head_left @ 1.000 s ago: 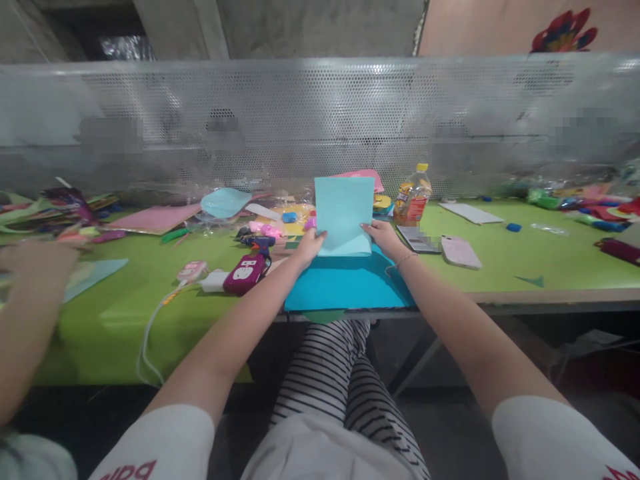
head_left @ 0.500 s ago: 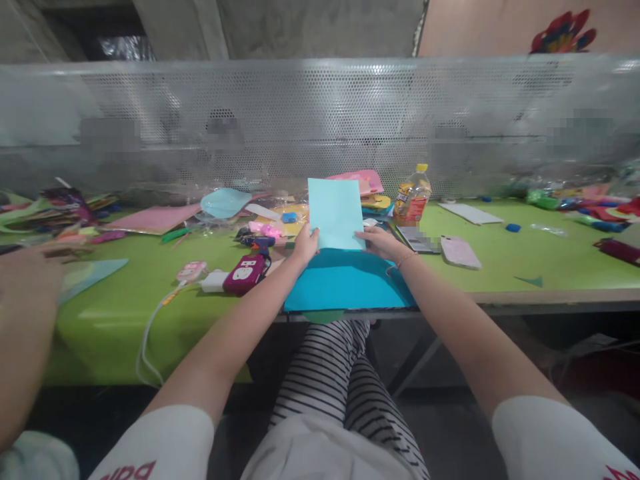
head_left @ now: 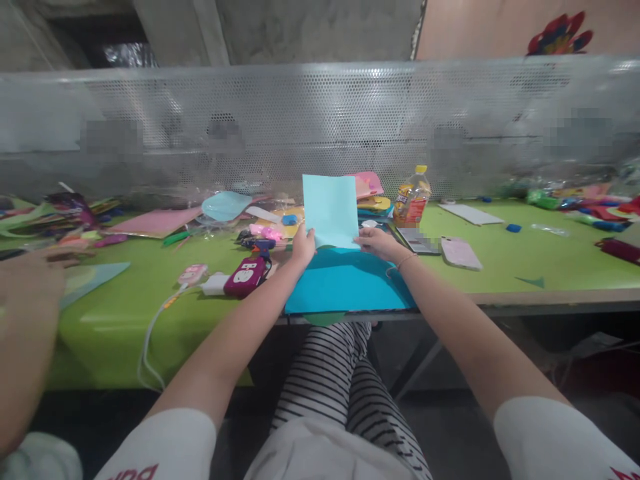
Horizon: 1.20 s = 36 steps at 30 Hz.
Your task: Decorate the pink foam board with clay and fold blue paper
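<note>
Between my hands a light blue sheet of paper (head_left: 331, 210) stands up, tilted, facing me. My left hand (head_left: 303, 247) pinches its lower left edge, thumb in front. At the lower right corner, my right hand (head_left: 379, 243) grips the sheet between thumb and fingers. Beneath it lies a larger, darker blue sheet (head_left: 347, 285) at the table's front edge, with a bit of green paper (head_left: 325, 319) poking out under it. To the left of my left hand are a glue gun (head_left: 261, 245) and a purple case with a white print (head_left: 246, 275).
A bottle with a yellow cap (head_left: 413, 197) stands behind my right hand; a phone (head_left: 461, 253) lies to its right. A white cable (head_left: 148, 340) hangs off the green table (head_left: 200, 360). Another person's arm (head_left: 30, 320) reaches in at far left. A perforated metal screen (head_left: 320, 107) closes the back.
The light blue sheet has shifted slightly left in view, and my left hand with it. Both hands keep their hold. The other person's hand at far left has moved a little.
</note>
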{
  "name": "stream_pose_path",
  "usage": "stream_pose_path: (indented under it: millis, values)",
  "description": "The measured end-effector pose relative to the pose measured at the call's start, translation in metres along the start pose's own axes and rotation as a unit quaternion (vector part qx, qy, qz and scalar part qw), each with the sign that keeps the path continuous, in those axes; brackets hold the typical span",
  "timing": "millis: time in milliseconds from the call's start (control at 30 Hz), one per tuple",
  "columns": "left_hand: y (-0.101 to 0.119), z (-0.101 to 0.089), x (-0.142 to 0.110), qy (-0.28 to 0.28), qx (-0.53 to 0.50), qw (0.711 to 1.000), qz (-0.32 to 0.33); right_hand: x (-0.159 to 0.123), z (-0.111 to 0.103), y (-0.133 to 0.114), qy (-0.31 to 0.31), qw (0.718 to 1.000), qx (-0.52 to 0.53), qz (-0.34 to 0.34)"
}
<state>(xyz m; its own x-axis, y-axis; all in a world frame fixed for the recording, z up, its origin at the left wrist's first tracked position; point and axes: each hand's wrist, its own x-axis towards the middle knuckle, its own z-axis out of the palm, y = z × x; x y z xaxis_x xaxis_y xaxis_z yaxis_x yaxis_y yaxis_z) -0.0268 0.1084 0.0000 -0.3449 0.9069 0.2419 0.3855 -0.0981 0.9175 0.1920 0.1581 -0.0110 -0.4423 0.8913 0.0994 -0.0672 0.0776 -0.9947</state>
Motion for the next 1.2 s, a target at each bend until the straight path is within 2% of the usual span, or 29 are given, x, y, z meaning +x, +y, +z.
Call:
stream_pose_path:
  millis: [100, 367, 633, 1033, 1200]
  values:
    - [0.001, -0.002, -0.002, 0.008, 0.010, 1.000, -0.007, -0.001, 0.000, -0.002, -0.007, 1.000, -0.005, 0.013]
    - [0.003, 0.001, -0.004, -0.005, 0.017, 1.000, -0.018, 0.001, -0.006, -0.002, 0.037, 0.999, -0.018, 0.033]
    - [0.004, 0.002, -0.004, -0.026, 0.006, 1.000, -0.006, 0.000, -0.008, -0.001, 0.048, 0.998, -0.036, 0.022]
    - [0.003, 0.008, -0.007, -0.112, 0.016, 0.994, 0.009, 0.007, -0.012, 0.001, 0.114, 0.992, -0.049, -0.004]
    - [0.004, 0.007, -0.007, -0.120, 0.024, 0.992, 0.003, 0.007, -0.014, 0.004, 0.131, 0.987, -0.093, -0.010]
